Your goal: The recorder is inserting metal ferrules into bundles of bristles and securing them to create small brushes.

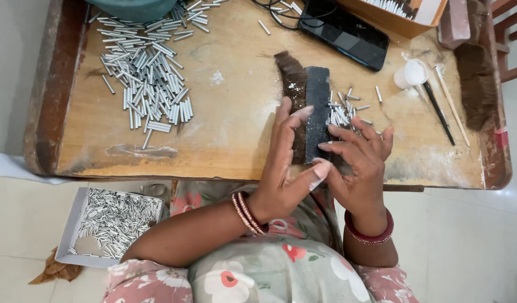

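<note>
At table's edge, both open hands (326,168) press a dark block (317,112).

Soft even daylight, sharp, faint shadows

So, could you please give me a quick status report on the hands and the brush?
Both hands on black brush: left hand along its side, right hand opposite. Small metal tubes beside it. Nothing in the way.

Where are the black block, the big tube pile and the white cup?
black block (317,106): head view, on its flat top face.
big tube pile (149,76): head view, on the heap's middle, table left.
white cup (412,73): head view, on its lid.
</note>
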